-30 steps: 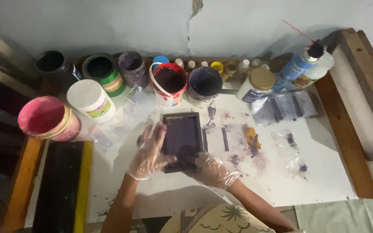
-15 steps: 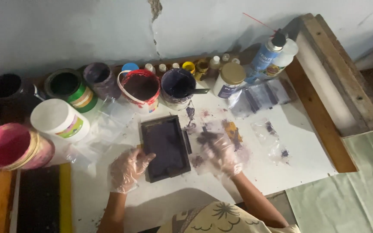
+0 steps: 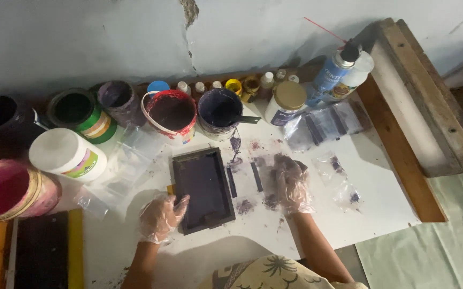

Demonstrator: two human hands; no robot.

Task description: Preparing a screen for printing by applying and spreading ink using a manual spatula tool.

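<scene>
White table [image 3: 381, 208], one dark frame [image 3: 202, 190], two gloved hands

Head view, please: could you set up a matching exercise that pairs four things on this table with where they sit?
Things:
1. small dark screen frame
2. pink bucket
3. blue spray can
4. left hand

Places:
A. far left edge of the table
B. leaning at the back right, by the wooden frame
C. middle of the white table
D. on the near left corner of the screen frame

Pairs: 1-C, 2-A, 3-B, 4-D
</scene>
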